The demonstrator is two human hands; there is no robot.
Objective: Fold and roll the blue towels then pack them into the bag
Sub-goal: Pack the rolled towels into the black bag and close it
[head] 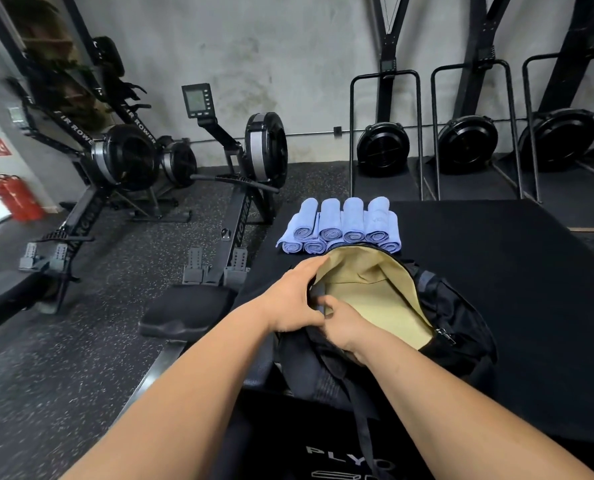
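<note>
Gripping with the left hand [293, 301], fingers curled over the rim, the mouth of the black fabric bag with a tan lining [461, 317]; pinching the same rim just beside it with the right hand [345, 325]. Apparently opening up for packing, with only lining showing inside. Leaving the rolled light-blue towels [340, 226] stacked just beyond the hands, past the bag, on the black padded bench [513, 271]. Next, probably needing one hand freed and reaching forward for a roll while keeping the rim spread.
</note>
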